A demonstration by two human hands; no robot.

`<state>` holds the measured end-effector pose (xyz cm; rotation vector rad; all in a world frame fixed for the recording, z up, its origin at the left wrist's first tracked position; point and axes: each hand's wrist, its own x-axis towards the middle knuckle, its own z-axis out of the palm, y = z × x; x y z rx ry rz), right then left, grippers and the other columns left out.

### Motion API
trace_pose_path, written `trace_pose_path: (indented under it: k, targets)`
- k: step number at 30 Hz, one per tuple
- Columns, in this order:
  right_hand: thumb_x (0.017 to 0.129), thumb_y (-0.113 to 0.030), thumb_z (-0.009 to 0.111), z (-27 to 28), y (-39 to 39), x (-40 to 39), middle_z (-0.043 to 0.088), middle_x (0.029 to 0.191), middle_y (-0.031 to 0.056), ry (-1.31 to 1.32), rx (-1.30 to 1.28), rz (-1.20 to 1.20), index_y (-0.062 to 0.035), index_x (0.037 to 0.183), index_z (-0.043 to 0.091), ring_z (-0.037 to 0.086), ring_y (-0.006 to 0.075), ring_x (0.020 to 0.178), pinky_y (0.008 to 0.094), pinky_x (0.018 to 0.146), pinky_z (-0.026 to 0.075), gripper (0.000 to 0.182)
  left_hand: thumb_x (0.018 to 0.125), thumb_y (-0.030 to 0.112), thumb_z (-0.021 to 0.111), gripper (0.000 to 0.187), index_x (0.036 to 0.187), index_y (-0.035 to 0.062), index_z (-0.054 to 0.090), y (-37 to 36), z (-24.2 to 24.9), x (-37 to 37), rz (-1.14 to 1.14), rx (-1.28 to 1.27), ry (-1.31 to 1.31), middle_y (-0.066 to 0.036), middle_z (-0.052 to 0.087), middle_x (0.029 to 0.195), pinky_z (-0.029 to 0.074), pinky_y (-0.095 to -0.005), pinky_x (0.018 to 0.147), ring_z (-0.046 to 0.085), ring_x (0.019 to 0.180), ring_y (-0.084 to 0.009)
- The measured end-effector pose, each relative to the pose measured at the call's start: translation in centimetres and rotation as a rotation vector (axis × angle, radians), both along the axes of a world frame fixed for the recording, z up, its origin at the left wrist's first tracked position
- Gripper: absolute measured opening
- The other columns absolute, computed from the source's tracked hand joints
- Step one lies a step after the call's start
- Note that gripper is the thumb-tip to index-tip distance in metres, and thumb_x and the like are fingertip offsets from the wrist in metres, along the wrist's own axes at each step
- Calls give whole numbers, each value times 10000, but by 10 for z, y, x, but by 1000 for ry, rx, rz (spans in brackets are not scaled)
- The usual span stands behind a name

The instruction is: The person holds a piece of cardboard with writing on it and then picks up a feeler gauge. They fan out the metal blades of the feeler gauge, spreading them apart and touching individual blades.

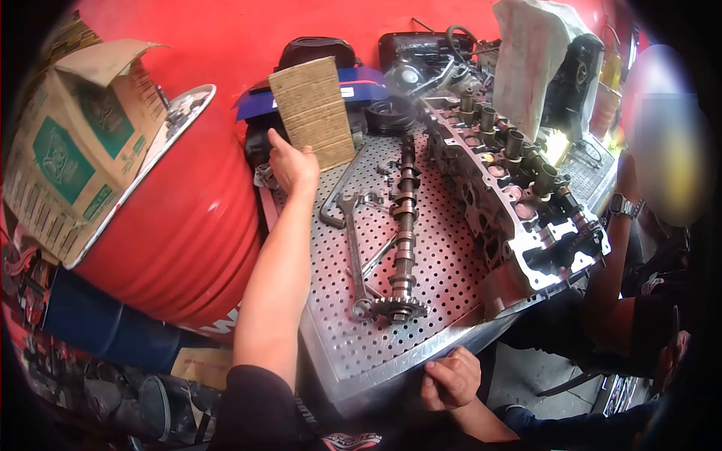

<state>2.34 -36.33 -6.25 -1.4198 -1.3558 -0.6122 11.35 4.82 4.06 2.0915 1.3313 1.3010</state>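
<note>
Cardboard — a flat ribbed piece (313, 113) — is pinched at its lower edge by the left hand (292, 165) and held upright above the far corner of the perforated metal table (338, 338). The right hand (450, 379) is curled over the table's near edge, apparently for steadiness, while a camshaft (404, 225) and wrenches (353, 248) lie flat beside the cylinder head (496, 188).

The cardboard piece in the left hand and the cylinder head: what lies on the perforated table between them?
In the head view, a camshaft with a toothed sprocket and some wrenches lie on the perforated table between the cardboard piece and the cylinder head.

Camshaft (404, 225) lay mid perforated table (444, 286), cylinder head (504, 188) at its 3 o'clock, wrench (355, 252) at 9, cardboard piece (312, 113) at 11, drum (188, 218) beyond at 9.
</note>
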Motion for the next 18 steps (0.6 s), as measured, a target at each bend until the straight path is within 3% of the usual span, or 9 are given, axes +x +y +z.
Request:
trace_pose_path:
  k: [2, 8, 14, 18]
  targets:
    - [703, -75, 692, 1, -1, 0, 606, 737, 25, 8, -16, 6, -46, 1118, 634, 492, 173, 530, 305, 504, 385, 420, 860, 110, 700, 707, 1461, 47, 332, 4, -6, 0, -9, -14, 14, -255, 626, 1202, 466, -480, 955, 613, 1096, -393]
    - [700, -89, 703, 3, -4, -1, 604, 776, 8, 19, -77, 29, -74, 1168, 620, 495, 169, 556, 309, 520, 388, 476, 896, 195, 674, 580, 1408, 68, 434, 24, -30, 2, -110, 124, 50, -243, 654, 1175, 479, -480, 931, 615, 1088, -423]
    - [703, -91, 705, 3, -3, -1, 603, 775, 13, -4, -79, 18, -65, 1167, 620, 495, 170, 557, 310, 518, 388, 473, 926, 240, 641, 621, 1467, 85, 377, 12, -21, 4, -231, -78, 130, -263, 665, 1162, 498, -488, 918, 644, 1069, -438]
    - [709, -85, 700, 1, -2, -2, 606, 770, 21, -13, -58, -4, -49, 1140, 629, 494, 170, 550, 310, 515, 386, 438, 915, 235, 646, 686, 1501, 91, 319, 14, -24, 5, -243, -85, 107, -279, 666, 1146, 497, -480, 931, 647, 1079, -422]
